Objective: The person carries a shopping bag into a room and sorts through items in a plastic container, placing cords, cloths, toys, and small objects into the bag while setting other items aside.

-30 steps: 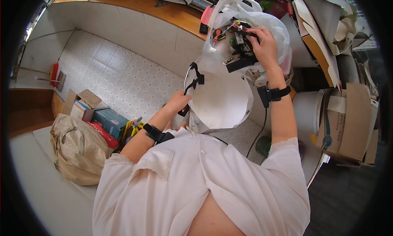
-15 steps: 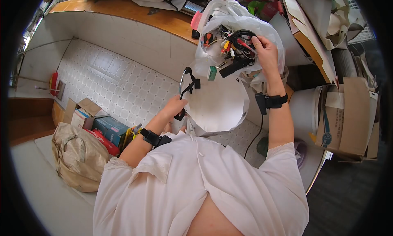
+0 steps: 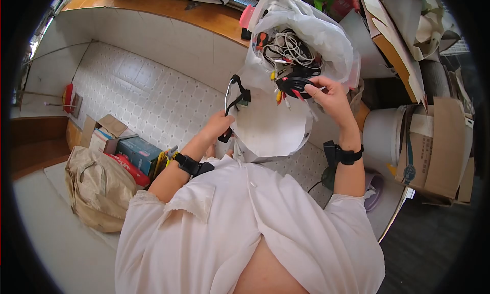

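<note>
White bin (image 3: pixel 270 128): left hand (image 3: pixel 220 125) grips its left edge; right hand (image 3: pixel 329 96) pinches a coiled black cable (image 3: pixel 294 83) near its far rim, where dangling plugs (image 3: pixel 279 96) might snag.

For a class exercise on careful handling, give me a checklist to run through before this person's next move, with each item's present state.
1. Black cable secure in the right hand: ok, pinched between thumb and fingers in a coil.
2. Coloured plugs tucked into the coil: not ok, they dangle loose.
3. Held cable free of everything in the plastic bag: cannot tell, they sit close together in this view.
4. White container held by the left hand: ok, closed on its handle.
5. Bag's mouth open: ok, white cables show inside.
</note>
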Available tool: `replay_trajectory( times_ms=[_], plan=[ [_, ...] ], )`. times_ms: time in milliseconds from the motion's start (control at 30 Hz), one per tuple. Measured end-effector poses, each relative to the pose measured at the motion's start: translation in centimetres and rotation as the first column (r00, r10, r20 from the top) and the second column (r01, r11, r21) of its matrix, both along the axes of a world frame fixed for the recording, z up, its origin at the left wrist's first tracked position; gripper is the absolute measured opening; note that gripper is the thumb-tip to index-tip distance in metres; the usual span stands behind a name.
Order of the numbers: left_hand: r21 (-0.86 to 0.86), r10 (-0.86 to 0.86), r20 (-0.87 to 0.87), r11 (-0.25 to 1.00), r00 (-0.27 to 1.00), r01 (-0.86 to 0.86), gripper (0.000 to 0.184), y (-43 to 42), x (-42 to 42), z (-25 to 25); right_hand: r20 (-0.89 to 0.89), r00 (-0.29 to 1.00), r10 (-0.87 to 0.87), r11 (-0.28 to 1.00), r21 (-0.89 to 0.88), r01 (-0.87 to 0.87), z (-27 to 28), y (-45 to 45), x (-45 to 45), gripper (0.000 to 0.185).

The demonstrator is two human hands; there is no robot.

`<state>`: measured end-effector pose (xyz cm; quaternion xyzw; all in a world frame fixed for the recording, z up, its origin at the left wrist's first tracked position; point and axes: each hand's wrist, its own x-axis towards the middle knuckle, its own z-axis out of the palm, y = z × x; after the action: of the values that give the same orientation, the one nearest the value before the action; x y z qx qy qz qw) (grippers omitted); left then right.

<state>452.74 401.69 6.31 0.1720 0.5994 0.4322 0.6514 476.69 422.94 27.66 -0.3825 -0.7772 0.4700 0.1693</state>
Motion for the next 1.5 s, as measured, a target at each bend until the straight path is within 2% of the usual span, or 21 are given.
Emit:
replay_trajectory(
  times_ms=[67,100,133,200,267,333,367,433,467,533,600,667,733,833,1000,1133,1233,1333,1400,1467,1500],
  plan=[
    [-0.008,-0.022,-0.015,1.0,1.0,0.022,0.027,0.0,-0.2,0.1,0.142,0.989,0.048,0.987,0.144,-0.068,-0.1,-0.8,0.2,0.02],
    [-0.011,-0.038,-0.028,0.999,0.999,0.038,0.028,0.1,-0.2,0.3,-0.001,0.999,0.042,0.998,0.038,-0.042,-0.3,-1.1,0.0,0.02],
    [-0.015,-0.041,-0.028,0.999,0.999,0.041,0.028,0.1,-0.2,0.5,-0.001,0.999,0.04,0.999,0.034,-0.04,-0.3,-1.2,-0.1,0.02],
    [-0.025,0.005,-0.023,1.0,1.0,-0.006,0.029,0.3,0.1,0.9,0.017,0.996,-0.085,0.985,0.155,0.081,0.3,-0.9,-0.9,0.021],
    [-0.023,-0.004,-0.033,1.0,0.999,0.003,0.024,0.6,0.0,1.1,0.084,0.976,-0.202,0.904,0.399,0.152,0.7,-0.1,-2.2,0.024],
    [-0.038,-0.014,-0.038,0.999,0.999,0.012,0.019,-0.2,0.4,0.7,0.186,0.949,-0.253,0.778,0.622,0.085,-0.8,2.7,-2.7,0.036],
    [-0.025,0.011,-0.023,1.0,1.0,-0.012,0.018,-0.1,0.3,0.7,0.189,0.949,-0.251,0.785,0.614,0.085,-1.8,3.5,-3.3,0.036],
    [-0.009,0.048,0.006,0.999,0.999,-0.048,0.017,0.1,0.3,1.6,0.226,0.94,-0.255,0.722,0.692,0.029,-3.6,4.7,-4.2,0.057],
    [-0.012,0.048,0.007,0.999,0.999,-0.048,0.017,0.0,0.5,1.8,0.228,0.94,-0.254,0.724,0.689,0.028,-4.1,5.0,-4.4,0.057],
    [-0.014,0.073,-0.03,0.997,0.997,-0.073,0.018,0.0,0.6,1.9,0.319,0.923,-0.216,0.654,0.749,-0.106,-4.3,4.6,-5.3,0.07],
    [-0.01,0.076,-0.028,0.997,0.997,-0.076,0.018,0.0,0.8,1.6,0.349,0.907,-0.236,0.671,0.734,-0.108,-3.2,4.2,-5.7,0.062],
    [0.004,0.078,-0.027,0.997,0.997,-0.078,0.018,0.1,0.9,1.4,0.417,0.896,-0.154,0.803,0.581,-0.132,-2.0,3.9,-5.9,0.054],
    [-0.011,0.073,-0.032,0.997,0.997,-0.074,0.019,0.1,1.0,1.8,0.454,0.885,-0.105,0.842,0.514,-0.165,-1.8,2.8,-5.5,0.048],
    [-0.025,-0.003,-0.022,1.0,1.0,0.002,0.028,0.3,0.5,0.9,0.433,0.901,-0.037,0.846,0.493,-0.202,-1.5,-1.1,-4.7,0.04],
    [-0.017,-0.002,-0.025,1.0,1.0,0.001,0.029,0.5,0.7,0.6,0.443,0.893,0.074,0.86,0.426,-0.282,-1.2,-6.3,-3.1,0.034],
    [-0.018,-0.013,-0.006,1.0,1.0,0.013,0.029,0.6,0.8,0.1,0.53,0.834,0.152,0.86,0.344,-0.376,-2.0,-7.6,-2.1,0.032],
    [-0.022,-0.023,-0.031,1.0,0.999,0.022,0.029,0.6,0.7,0.0,0.544,0.773,0.325,0.879,0.129,-0.46,-1.8,-7.8,-1.8,0.031],
    [0.0,-0.001,-0.018,1.0,1.0,0.001,0.028,0.5,0.9,0.7,0.467,0.796,0.385,0.813,0.238,-0.532,-3.0,-7.5,-1.4,0.031],
    [-0.004,0.014,-0.027,1.0,1.0,-0.015,0.027,0.4,1.0,1.4,0.404,0.839,0.364,0.857,0.208,-0.472,-3.6,-5.9,-2.0,0.029],
    [-0.008,0.035,-0.036,0.999,0.999,-0.036,0.027,0.4,1.1,1.6,0.185,0.98,0.074,0.951,0.284,-0.126,-3.5,-4.0,-3.5,0.026],
    [-0.002,0.018,-0.071,1.0,0.997,-0.018,0.026,0.3,1.2,1.2,0.185,0.982,-0.038,0.935,0.354,-0.031,-3.8,-2.3,-3.8,0.03]
  ],
)
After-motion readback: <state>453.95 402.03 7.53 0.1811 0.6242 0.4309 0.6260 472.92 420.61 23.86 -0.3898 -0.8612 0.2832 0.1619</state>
